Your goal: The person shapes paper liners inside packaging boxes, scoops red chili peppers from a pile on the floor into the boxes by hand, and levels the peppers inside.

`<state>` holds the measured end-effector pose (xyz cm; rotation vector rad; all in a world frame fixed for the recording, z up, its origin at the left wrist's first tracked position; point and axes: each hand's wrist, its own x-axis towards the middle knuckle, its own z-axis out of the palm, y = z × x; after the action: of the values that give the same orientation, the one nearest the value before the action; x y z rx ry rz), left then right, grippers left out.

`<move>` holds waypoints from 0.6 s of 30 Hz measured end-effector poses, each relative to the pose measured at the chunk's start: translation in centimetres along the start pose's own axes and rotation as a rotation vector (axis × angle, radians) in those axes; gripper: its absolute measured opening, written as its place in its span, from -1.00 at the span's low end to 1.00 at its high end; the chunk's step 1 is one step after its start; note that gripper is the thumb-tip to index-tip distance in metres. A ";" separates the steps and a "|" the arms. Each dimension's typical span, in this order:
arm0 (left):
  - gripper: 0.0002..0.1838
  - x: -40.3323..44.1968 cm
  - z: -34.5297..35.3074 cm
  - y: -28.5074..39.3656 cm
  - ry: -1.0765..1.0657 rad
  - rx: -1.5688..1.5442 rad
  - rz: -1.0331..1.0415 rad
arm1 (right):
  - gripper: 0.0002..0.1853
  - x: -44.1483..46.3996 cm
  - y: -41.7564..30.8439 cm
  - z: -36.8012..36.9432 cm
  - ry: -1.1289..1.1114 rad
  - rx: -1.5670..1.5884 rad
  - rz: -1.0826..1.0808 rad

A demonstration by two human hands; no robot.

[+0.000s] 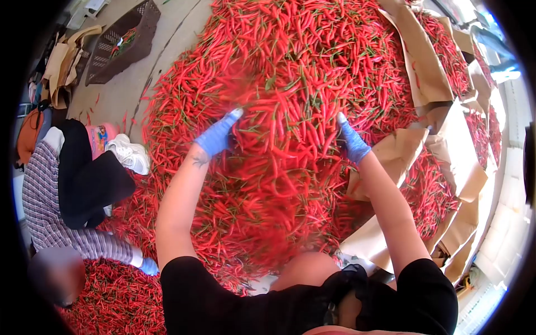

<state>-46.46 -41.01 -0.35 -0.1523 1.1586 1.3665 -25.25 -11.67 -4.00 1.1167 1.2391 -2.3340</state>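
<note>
A broad heap of red chili peppers [312, 50] with green stems fills the middle of the head view. My left hand [219, 133], in a blue glove with a whitish fingertip showing, presses against the left side of a raised mass of peppers. On the right side of that mass is my right hand [352, 138], also blue-gloved. Both hands cup the load of peppers [287, 139] between them, most fingers hidden beneath it. Some peppers below the hands are blurred by motion.
A co-worker in a patterned top [42, 190] sits at the left, one blue-gloved hand [148, 266] on the peppers. A dark crate [125, 44] stands at the upper left. Open brown paper bags [458, 151] of peppers line the right side.
</note>
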 end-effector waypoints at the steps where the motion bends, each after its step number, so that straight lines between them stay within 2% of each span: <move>1: -0.26 -0.1 0.5 0.0 0.009 0.059 0.036 | -0.11 0.3 0.0 -0.2 -0.026 0.012 0.023; 2: -0.26 0.1 0.5 -0.4 0.008 0.056 0.033 | -0.11 0.4 0.0 -0.4 -0.049 0.025 0.044; 4: -0.28 0.0 1.6 -0.3 0.037 0.101 0.163 | -0.08 0.1 0.0 0.3 -0.052 0.028 0.055; 6: -0.25 -0.8 1.9 -0.6 0.100 0.196 0.119 | -0.06 -0.6 -0.1 1.5 -0.049 0.034 0.046; 8: -0.21 -0.7 2.9 -1.4 -0.007 0.203 0.239 | 0.06 -2.4 0.0 3.5 0.250 -0.026 0.139; 9: -0.22 -0.9 3.2 -1.7 -0.033 0.240 0.297 | 0.09 -3.4 -0.1 4.0 0.046 -0.011 0.016; 10: -0.22 -1.2 3.7 -2.6 -0.052 0.247 0.287 | 0.09 -2.1 1.6 2.5 -0.098 0.079 0.018; 12: -0.25 -1.6 5.0 -4.0 0.049 0.140 0.316 | 0.04 -0.3 4.4 0.8 -0.047 0.184 0.050; 13: -0.25 -1.5 5.4 -4.7 0.023 0.105 0.347 | -0.01 -2.2 3.7 1.9 -0.052 0.194 0.010; 14: -0.25 -1.5 5.5 -5.2 0.004 0.068 0.382 | -0.08 -5.5 1.9 4.2 -0.121 0.230 -0.062; 15: -0.33 -2.4 7.0 -5.3 0.048 0.047 0.427 | -0.13 -5.7 2.3 4.3 -0.159 0.316 -0.093; 18: -0.42 -5.1 11.1 -4.1 0.077 0.105 0.473 | -0.23 -7.3 2.5 4.9 -0.241 0.499 -0.147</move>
<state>-35.99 -38.03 6.45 0.1563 1.3841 1.7169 -21.53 -17.87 1.62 0.8531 0.6906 -2.8838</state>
